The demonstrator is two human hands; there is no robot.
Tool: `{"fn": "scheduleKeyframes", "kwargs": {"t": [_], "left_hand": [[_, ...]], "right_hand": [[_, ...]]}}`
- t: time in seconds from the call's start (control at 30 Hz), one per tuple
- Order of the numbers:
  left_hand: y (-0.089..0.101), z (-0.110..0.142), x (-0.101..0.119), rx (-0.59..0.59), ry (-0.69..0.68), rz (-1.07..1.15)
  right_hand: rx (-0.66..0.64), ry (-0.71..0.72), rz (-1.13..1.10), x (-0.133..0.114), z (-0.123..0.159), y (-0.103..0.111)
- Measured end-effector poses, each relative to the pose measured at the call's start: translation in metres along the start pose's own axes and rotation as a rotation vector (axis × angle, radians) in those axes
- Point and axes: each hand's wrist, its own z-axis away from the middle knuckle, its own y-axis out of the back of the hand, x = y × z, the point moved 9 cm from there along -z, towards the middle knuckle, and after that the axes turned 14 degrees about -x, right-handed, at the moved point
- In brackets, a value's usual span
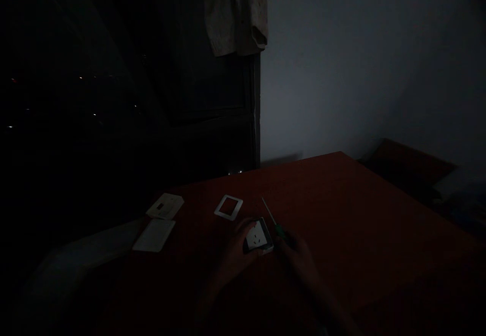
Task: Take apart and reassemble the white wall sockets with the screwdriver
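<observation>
My left hand (243, 242) grips a wall socket (257, 235) by its left side, fingers at the top edge and thumb at the bottom. Its white face shows small plug slots inside a darker border. In my right hand (298, 255) is a screwdriver (280, 231) with a green handle. The thin shaft points up and to the left, with the tip apart from the socket. Just beyond my left hand lies a white square frame (228, 207) with an open middle. The dim light hides much of both hands.
A reddish-brown table (341, 214) carries these things. At its left lie a pale box-like piece (166, 206) with a small dark mark and a flat white panel (154, 235). Behind are a dark window (114, 88), a hanging cloth (237, 17) and a pale wall (341, 68).
</observation>
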Motion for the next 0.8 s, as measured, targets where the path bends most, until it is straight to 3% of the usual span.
{"fn": "scheduleKeyframes", "kwargs": {"t": [0.23,0.8], "left_hand": [[0.0013,0.0043,0.0041,-0.011,-0.044,0.005],[0.0015,0.0086,0.0062,-0.014,-0.007,0.035]], "right_hand": [[0.017,-0.008,0.012,0.0007,0.0008,0.0019],[-0.008,-0.020,0.003,0.0010,0.0024,0.0003]]}}
